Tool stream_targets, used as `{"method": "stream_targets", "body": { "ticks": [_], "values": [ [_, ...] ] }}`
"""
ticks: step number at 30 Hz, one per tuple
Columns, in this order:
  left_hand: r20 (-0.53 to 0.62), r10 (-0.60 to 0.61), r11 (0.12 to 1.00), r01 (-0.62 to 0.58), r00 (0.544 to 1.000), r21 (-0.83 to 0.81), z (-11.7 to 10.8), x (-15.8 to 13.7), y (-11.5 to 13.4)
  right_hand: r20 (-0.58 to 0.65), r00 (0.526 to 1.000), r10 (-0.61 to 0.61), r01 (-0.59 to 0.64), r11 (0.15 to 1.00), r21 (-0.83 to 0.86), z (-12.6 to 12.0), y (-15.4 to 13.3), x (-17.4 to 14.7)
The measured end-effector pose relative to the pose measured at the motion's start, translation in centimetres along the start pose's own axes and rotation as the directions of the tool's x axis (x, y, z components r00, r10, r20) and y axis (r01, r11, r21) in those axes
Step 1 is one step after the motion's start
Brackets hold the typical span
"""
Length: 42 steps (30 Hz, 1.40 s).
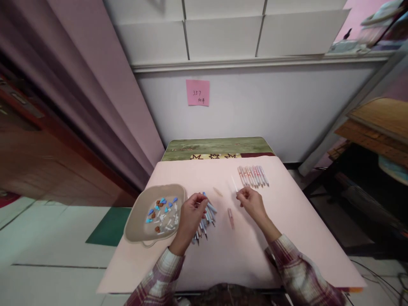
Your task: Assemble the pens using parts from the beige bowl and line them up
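Note:
My right hand (252, 204) pinches a thin, pale stick-like piece (234, 183) that points up and away; it looks like a pen refill, though blur hides its detail. My left hand (193, 214) hovers with thumb and fingertips together over a bunch of blue-grey pens (208, 214); whatever lies between those fingertips is too small to make out. Between the hands, a pinkish clear pen barrel (230, 218) rests on the table, and a slim beige piece (218, 192) lies farther back. A neat row of patterned clear pens (253, 176) lies beyond my right hand.
At the left of the pink-covered table (242, 263) stands a beige basin (134, 225) holding blue and brown caps and short white pieces. A pink note (197, 92) is stuck on the wall behind. Wooden furniture (376, 123) stands at right.

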<state>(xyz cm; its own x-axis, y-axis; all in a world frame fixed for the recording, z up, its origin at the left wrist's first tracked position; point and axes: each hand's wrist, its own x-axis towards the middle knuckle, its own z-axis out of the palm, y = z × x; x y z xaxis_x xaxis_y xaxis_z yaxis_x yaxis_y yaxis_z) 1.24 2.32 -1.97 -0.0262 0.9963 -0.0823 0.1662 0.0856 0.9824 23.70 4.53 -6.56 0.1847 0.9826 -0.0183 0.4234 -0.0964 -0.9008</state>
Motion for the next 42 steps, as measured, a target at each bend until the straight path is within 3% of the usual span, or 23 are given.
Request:
{"method": "stream_targets", "body": {
  "ticks": [2, 5, 8, 12, 18, 20, 21, 22, 24, 25, 26, 30, 37, 39, 42],
  "values": [
    [0.102, 0.003, 0.972, -0.027, 0.995, 0.233, 1.3, 0.2, -0.4, -0.004, 0.996, 0.094, -0.089, 0.95, 0.301, -1.9, 1.4, -0.7],
    [0.242, -0.029, 0.823, -0.114, 0.97, 0.557, 4.2, 0.0, -1.1, 0.006, 0.972, 0.235, -0.203, 0.826, 0.526, -3.6, 2.8, -2.4],
    [0.272, -0.074, 0.752, -0.125, 0.96, 0.647, 6.9, -0.5, -1.9, -0.006, 0.947, 0.32, -0.257, 0.77, 0.584, -4.3, 3.3, -4.1],
    [0.266, -0.134, 0.774, -0.067, 0.955, 0.629, 8.9, -0.7, -3.2, -0.025, 0.944, 0.328, -0.258, 0.783, 0.566, -4.4, 3.1, -5.7],
    [0.24, -0.211, 0.909, 0.1, 0.948, 0.404, 8.6, 0.5, -2.6, -0.149, 0.987, 0.063, -0.017, 0.956, 0.293, -4.4, 1.9, -7.1],
    [0.224, -0.226, 0.962, 0.182, 0.948, 0.202, 8.0, 0.7, -1.5, -0.2, 0.978, -0.055, 0.085, 0.986, 0.143, -4.5, 0.9, -7.8],
    [0.207, -0.244, 0.969, 0.246, 0.947, 0.017, 7.7, 0.8, -1.0, -0.22, 0.968, -0.124, 0.14, 0.988, 0.062, -4.5, 0.2, -8.1],
    [0.19, -0.274, 0.928, 0.311, 0.943, -0.207, 7.4, 0.7, -0.4, -0.229, 0.952, -0.205, 0.206, 0.978, -0.018, -4.5, -0.5, -8.5],
    [0.181, -0.354, 0.694, 0.388, 0.917, -0.607, 7.0, 0.6, 0.5, -0.216, 0.906, -0.364, 0.337, 0.929, -0.152, -4.3, -1.8, -9.0],
    [0.19, -0.384, 0.573, 0.394, 0.904, -0.718, 6.8, 0.4, 0.9, -0.2, 0.883, -0.424, 0.387, 0.9, -0.201, -4.1, -2.3, -9.2],
    [0.196, -0.398, 0.506, 0.393, 0.896, -0.768, 6.7, 0.3, 1.1, -0.186, 0.865, -0.466, 0.42, 0.875, -0.238, -3.9, -2.7, -9.3],
    [0.193, -0.406, 0.463, 0.383, 0.893, -0.799, 6.6, 0.0, 1.5, -0.163, 0.844, -0.51, 0.443, 0.836, -0.325, -3.2, -3.2, -9.1],
    [0.135, -0.335, 0.587, 0.318, 0.933, -0.744, 6.8, -1.2, 1.0, -0.106, 0.836, -0.538, 0.457, 0.79, -0.408, -2.8, -3.5, -8.8],
    [0.168, -0.347, 0.566, 0.349, 0.923, -0.747, 6.9, -1.7, 0.6, -0.066, 0.837, -0.542, 0.481, 0.79, -0.38, -2.6, -3.9, -8.9],
    [0.234, -0.417, 0.456, 0.425, 0.878, -0.782, 6.5, -2.0, -0.1, -0.003, 0.868, -0.496, 0.481, 0.842, -0.244, -2.3, -4.2, -8.3]
  ]
}}
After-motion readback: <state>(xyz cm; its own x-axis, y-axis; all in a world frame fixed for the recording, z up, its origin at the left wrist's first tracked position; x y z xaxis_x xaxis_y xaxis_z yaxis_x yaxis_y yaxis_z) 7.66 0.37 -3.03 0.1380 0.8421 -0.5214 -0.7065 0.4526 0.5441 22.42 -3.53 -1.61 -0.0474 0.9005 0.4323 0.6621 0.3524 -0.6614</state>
